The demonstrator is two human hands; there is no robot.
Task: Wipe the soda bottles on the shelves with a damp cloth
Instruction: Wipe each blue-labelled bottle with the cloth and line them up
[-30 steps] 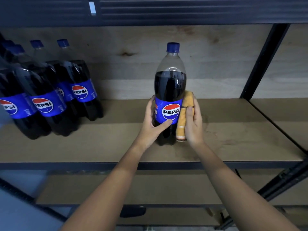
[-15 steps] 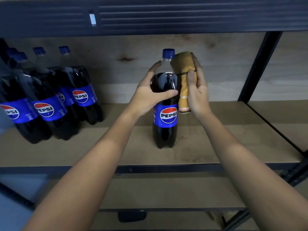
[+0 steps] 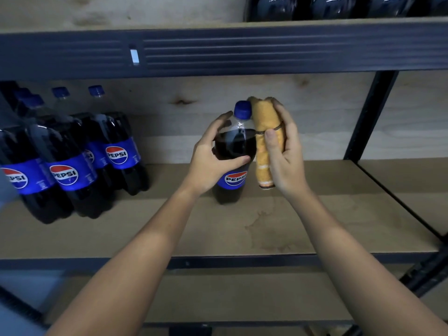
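Note:
A Pepsi bottle (image 3: 236, 146) with a blue cap stands upright on the wooden shelf (image 3: 315, 214), near its middle. My left hand (image 3: 213, 158) grips the bottle's upper body, thumb across the front. My right hand (image 3: 284, 151) holds a folded orange cloth (image 3: 265, 151) pressed against the bottle's right side, from the cap down to the label.
Several more Pepsi bottles (image 3: 72, 156) stand grouped at the shelf's left end. A dark metal beam (image 3: 242, 52) runs overhead, with more bottles (image 3: 339, 6) on the shelf above. A black upright post (image 3: 368, 117) stands at the right. A stain (image 3: 266, 229) marks the shelf board.
The cloth went from the bottle's lower right side up to its neck and cap. My left hand shifted from the label to the bottle's upper body. The view tilted upward.

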